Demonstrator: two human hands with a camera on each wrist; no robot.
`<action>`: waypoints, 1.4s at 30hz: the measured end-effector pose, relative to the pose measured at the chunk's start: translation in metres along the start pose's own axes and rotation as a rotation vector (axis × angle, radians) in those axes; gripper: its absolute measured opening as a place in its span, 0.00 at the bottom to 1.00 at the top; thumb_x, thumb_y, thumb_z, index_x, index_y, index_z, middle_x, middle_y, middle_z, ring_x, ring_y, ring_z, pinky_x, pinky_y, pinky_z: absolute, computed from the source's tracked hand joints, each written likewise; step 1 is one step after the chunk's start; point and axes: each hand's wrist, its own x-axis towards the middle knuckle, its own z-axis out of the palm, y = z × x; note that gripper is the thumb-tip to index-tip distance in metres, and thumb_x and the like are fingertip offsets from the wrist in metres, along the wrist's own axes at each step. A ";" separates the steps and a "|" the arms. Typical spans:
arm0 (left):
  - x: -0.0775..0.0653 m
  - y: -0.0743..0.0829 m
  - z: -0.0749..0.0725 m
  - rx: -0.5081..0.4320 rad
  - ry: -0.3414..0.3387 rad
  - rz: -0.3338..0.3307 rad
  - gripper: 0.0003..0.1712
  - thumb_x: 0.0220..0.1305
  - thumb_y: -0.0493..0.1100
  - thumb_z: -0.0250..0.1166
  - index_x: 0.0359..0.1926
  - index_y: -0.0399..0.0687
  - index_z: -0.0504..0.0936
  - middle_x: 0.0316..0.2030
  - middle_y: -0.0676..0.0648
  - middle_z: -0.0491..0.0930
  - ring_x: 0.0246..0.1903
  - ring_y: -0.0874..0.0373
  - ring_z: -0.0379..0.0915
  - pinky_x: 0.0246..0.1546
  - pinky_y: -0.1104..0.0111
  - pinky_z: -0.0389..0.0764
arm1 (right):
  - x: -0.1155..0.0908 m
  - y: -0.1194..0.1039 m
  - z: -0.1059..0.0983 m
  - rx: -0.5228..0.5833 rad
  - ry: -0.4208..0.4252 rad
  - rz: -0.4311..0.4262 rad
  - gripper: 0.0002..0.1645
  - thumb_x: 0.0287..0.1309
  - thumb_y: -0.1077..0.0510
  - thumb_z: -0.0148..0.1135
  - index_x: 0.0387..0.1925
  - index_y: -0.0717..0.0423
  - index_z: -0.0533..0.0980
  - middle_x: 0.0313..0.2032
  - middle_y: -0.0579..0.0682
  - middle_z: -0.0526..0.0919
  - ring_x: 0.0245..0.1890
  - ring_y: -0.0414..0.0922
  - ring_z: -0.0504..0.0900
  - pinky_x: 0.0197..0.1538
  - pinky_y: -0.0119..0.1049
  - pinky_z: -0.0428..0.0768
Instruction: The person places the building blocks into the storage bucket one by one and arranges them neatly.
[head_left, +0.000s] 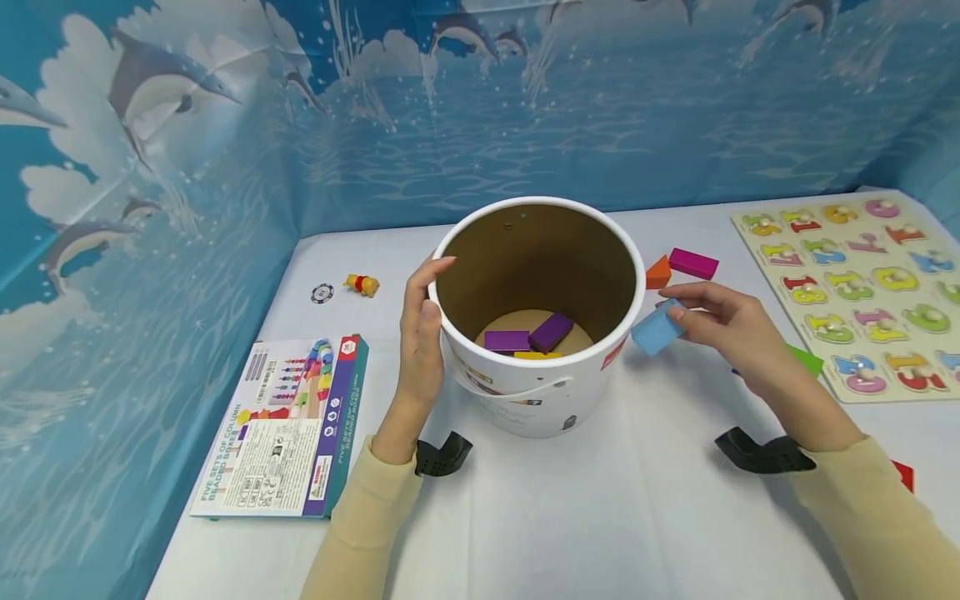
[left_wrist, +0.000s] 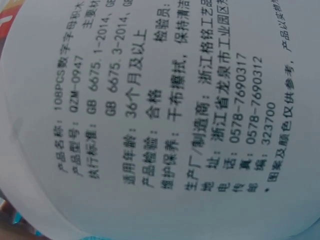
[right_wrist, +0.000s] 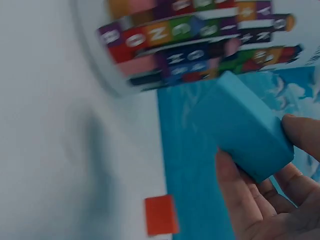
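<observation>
A white bucket (head_left: 540, 400) stands upright at mid-table, with two purple blocks (head_left: 507, 341) and part of a yellow block (head_left: 536, 355) visible on its floor. My left hand (head_left: 420, 350) holds the bucket's left side, a finger bent over the rim and the thumb close to it. Printed bucket wall (left_wrist: 165, 125) fills the left wrist view, where that hand's grip is hidden. To the right of the bucket, my right hand (head_left: 720, 325) pinches a light blue rectangular block (head_left: 657, 328) between thumb and fingers. In the right wrist view the block (right_wrist: 240, 130) overlaps the bucket's lettered wall.
Behind the right hand lie an orange wedge block (head_left: 658, 273) and a magenta block (head_left: 693, 263). A green block (head_left: 806, 360), a red piece (head_left: 904, 476) and a number puzzle board (head_left: 813, 321) are farther right. At left are a boxed toy (head_left: 281, 433), a small figurine (head_left: 363, 285) and a chip (head_left: 322, 293).
</observation>
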 end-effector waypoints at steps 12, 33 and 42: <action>0.000 -0.001 0.001 -0.006 -0.003 0.024 0.39 0.61 0.67 0.38 0.59 0.40 0.60 0.62 0.47 0.58 0.63 0.56 0.47 0.60 0.55 0.53 | -0.004 -0.077 -0.011 1.236 -0.172 -0.105 0.17 0.62 0.68 0.41 0.51 0.68 0.68 0.40 0.59 0.76 0.40 0.52 0.80 0.44 0.41 0.73; 0.000 -0.001 -0.001 0.008 0.004 0.037 0.39 0.62 0.67 0.37 0.59 0.40 0.60 0.61 0.46 0.59 0.64 0.56 0.45 0.61 0.56 0.49 | 0.028 -0.168 0.040 0.376 -0.334 -0.159 0.19 0.57 0.55 0.55 0.50 0.57 0.71 0.51 0.56 0.68 0.46 0.49 0.73 0.45 0.35 0.76; 0.000 -0.002 -0.001 -0.010 -0.006 0.037 0.39 0.61 0.67 0.37 0.59 0.40 0.60 0.61 0.49 0.59 0.64 0.56 0.45 0.61 0.56 0.51 | 0.041 -0.166 0.048 -0.195 -0.436 -0.367 0.16 0.56 0.54 0.57 0.47 0.49 0.74 0.46 0.44 0.76 0.47 0.39 0.73 0.49 0.38 0.71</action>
